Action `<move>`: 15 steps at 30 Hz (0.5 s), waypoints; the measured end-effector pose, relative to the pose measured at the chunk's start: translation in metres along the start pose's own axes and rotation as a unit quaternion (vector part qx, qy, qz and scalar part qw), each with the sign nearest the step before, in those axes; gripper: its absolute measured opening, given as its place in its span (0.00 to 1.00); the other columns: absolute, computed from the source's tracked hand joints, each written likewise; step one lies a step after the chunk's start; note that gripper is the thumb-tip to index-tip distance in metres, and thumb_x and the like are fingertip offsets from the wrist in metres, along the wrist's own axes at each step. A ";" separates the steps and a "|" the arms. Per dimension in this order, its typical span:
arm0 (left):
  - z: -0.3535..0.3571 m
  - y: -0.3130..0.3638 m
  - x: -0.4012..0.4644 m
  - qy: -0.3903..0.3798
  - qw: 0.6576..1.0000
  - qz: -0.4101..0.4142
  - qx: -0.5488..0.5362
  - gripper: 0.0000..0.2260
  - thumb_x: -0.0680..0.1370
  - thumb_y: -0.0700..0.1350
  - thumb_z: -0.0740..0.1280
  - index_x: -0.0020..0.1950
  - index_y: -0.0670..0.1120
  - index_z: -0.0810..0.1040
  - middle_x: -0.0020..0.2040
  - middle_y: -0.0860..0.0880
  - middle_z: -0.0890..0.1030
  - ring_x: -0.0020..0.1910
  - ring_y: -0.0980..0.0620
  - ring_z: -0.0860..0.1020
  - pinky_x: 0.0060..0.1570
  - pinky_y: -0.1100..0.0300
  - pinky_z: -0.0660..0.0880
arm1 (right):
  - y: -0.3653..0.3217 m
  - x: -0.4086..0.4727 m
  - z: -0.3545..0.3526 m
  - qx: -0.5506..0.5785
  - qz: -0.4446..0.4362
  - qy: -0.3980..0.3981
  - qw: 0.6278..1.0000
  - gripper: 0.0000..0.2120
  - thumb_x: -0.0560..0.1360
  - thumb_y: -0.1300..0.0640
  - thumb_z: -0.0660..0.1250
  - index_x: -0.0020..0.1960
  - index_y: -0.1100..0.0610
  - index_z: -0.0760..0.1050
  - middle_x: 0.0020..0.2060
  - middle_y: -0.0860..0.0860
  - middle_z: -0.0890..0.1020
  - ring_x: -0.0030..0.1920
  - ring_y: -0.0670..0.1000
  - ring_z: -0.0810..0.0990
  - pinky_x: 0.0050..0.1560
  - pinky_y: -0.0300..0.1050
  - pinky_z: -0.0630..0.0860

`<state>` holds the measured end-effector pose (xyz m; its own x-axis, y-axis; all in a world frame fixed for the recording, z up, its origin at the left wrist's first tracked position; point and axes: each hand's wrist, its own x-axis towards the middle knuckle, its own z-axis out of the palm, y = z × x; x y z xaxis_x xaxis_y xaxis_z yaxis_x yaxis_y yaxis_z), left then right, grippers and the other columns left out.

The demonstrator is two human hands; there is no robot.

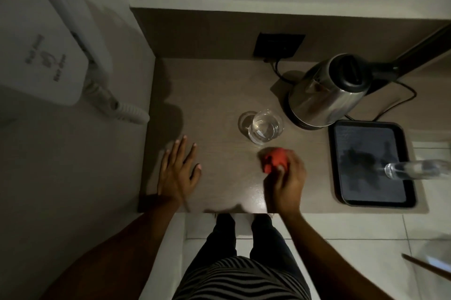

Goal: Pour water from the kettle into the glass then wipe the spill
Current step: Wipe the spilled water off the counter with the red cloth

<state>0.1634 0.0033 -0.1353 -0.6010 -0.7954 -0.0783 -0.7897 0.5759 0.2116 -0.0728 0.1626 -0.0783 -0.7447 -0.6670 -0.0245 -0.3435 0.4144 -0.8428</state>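
A steel kettle (327, 94) with a black lid stands upright on its base at the back right of the brown counter (219, 94). In front of it and to its left stands a clear glass (266, 127) holding water. My right hand (288, 177) is closed on a crumpled red cloth (274, 159), pressed on the counter just in front of the glass. My left hand (178, 170) lies flat on the counter at the left, fingers spread, holding nothing.
A black tray (371, 202) sits at the counter's right with a second clear glass (412, 170) on it. The kettle's black cord runs to a dark wall socket (279, 44). A white wall-mounted device (41, 60) with a coiled cord hangs at the left.
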 end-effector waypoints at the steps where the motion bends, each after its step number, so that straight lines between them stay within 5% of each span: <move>1: 0.000 0.001 0.001 0.001 1.000 -0.001 0.000 0.27 0.80 0.57 0.55 0.77 0.49 0.65 0.80 0.43 0.63 0.79 0.43 0.60 0.75 0.45 0.57 | 0.004 0.009 -0.003 -0.050 0.009 0.020 0.999 0.38 0.79 0.35 0.44 0.63 0.65 0.75 0.62 0.62 0.77 0.62 0.60 0.74 0.65 0.42 0.66; 3: 0.002 0.001 0.000 -0.004 1.000 -0.004 0.003 0.27 0.80 0.57 0.54 0.78 0.50 0.64 0.80 0.43 0.62 0.80 0.44 0.60 0.75 0.45 0.58 | 0.008 0.009 0.006 -0.081 0.036 0.028 0.996 0.40 0.78 0.32 0.43 0.67 0.63 0.72 0.67 0.61 0.72 0.66 0.61 0.69 0.64 0.37 0.60; 7: 0.004 0.000 -0.001 -0.016 1.000 -0.009 0.012 0.27 0.81 0.58 0.52 0.79 0.52 0.61 0.81 0.44 0.59 0.80 0.44 0.58 0.77 0.45 0.57 | -0.004 -0.005 0.037 -0.076 0.058 0.002 0.995 0.34 0.80 0.37 0.47 0.67 0.62 0.72 0.69 0.60 0.72 0.67 0.61 0.69 0.68 0.54 0.68; 10: 0.001 0.001 0.000 -0.016 1.000 -0.006 0.010 0.27 0.81 0.57 0.52 0.79 0.51 0.61 0.81 0.45 0.59 0.80 0.45 0.58 0.77 0.47 0.55 | -0.015 -0.036 0.054 -0.075 -0.029 -0.100 0.992 0.34 0.80 0.39 0.47 0.65 0.65 0.75 0.65 0.64 0.76 0.66 0.62 0.71 0.67 0.60 0.71; 12: -0.002 0.003 0.001 -0.018 1.000 -0.008 0.006 0.27 0.81 0.57 0.52 0.78 0.51 0.62 0.81 0.44 0.59 0.80 0.45 0.58 0.77 0.47 0.56 | -0.019 -0.063 0.060 -0.049 -0.091 -0.129 0.986 0.33 0.81 0.41 0.49 0.59 0.67 0.80 0.58 0.64 0.81 0.63 0.56 0.73 0.63 0.54 0.73; 15: -0.006 0.007 0.001 -0.031 0.999 -0.009 -0.009 0.27 0.80 0.57 0.52 0.78 0.49 0.64 0.81 0.44 0.60 0.80 0.43 0.59 0.76 0.44 0.58 | -0.020 -0.106 0.057 0.023 -0.124 -0.223 0.967 0.20 0.81 0.49 0.58 0.58 0.63 0.81 0.57 0.57 0.83 0.62 0.50 0.75 0.62 0.53 0.75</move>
<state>0.1578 0.0060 -0.1284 -0.5932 -0.7925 -0.1416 -0.7987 0.5573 0.2268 0.0458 0.1898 -0.0891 -0.3184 -0.9471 -0.0399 -0.4468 0.1871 -0.8748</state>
